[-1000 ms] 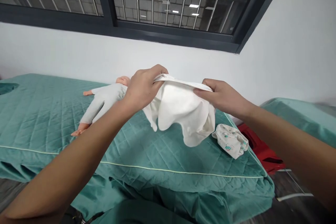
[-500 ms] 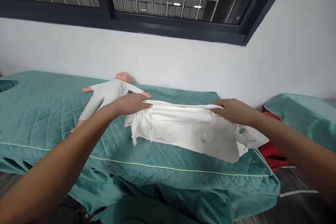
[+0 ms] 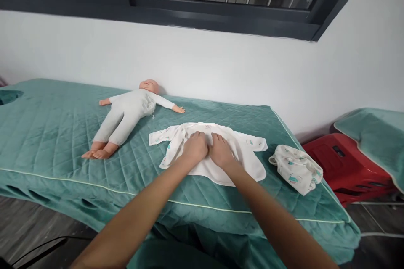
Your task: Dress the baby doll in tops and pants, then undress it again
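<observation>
A white baby shirt (image 3: 210, 172) with small green prints lies spread on the green quilted bed cover, its sleeves out to both sides and its neck label toward the wall. My left hand (image 3: 196, 147) rests at the middle of the shirt, fingers curled into the cloth. Close beside it, my right hand (image 3: 221, 150) is closed on the fabric too; the fingertips of both are hidden. To the left a baby doll (image 3: 126, 107) in a pale bodysuit lies on its back, arms spread. A bunched printed baby garment (image 3: 296, 169) sits right of the shirt.
The green bed (image 3: 63, 134) runs along a white wall (image 3: 221, 67) under a dark-framed window (image 3: 205, 19). A red plastic stool or chair (image 3: 344, 164) stands off the bed's right end, partly under another green cover (image 3: 375, 134).
The shirt, held up by its top edge between both hands, now lies flat on the bed. My hands have come together at its middle. The bunched garment at right has come into sight.
</observation>
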The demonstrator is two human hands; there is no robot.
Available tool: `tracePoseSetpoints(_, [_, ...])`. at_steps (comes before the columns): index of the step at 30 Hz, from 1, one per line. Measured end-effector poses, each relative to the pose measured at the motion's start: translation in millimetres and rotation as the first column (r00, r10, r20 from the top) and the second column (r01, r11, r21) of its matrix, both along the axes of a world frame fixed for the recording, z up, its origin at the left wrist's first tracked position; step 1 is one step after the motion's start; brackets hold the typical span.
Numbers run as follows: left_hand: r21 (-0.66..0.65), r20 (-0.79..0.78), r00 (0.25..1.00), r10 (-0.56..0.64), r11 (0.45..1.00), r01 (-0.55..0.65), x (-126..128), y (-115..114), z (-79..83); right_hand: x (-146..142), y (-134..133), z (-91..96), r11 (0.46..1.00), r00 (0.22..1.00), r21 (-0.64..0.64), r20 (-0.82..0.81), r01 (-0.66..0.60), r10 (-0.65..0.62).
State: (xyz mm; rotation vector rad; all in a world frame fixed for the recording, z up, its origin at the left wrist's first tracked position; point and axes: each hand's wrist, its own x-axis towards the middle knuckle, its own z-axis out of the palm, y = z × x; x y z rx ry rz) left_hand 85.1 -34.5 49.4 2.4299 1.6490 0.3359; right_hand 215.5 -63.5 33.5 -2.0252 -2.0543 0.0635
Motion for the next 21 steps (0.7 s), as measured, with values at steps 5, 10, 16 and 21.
tracePoseSetpoints(5, [-0.018,0.018,0.983,0.181,0.983,-0.181,2.4,24.4,-26.6,10.3,22.5,-24.5,0.962,0.961,0.034,-0.062,0.272,-0.269])
tracePoseSetpoints(10, [-0.061,0.055,0.955,0.291,0.956,-0.287,2.4,42.7,-21.4,23.1,29.4,-24.6,0.943,0.952,0.132,-0.078,0.304,-0.296])
tracePoseSetpoints(16, [-0.055,0.1,0.961,0.26,0.965,-0.255,21.2,59.3,-26.2,33.1,45.8,-25.9,0.918,0.941,0.207,-0.09,0.338,-0.326])
tracePoseSetpoints(21, [-0.032,0.063,0.973,0.221,0.975,-0.219,29.0,89.6,-34.1,51.0,74.9,-26.5,0.935,0.951,0.171,-0.04,0.31,-0.307])
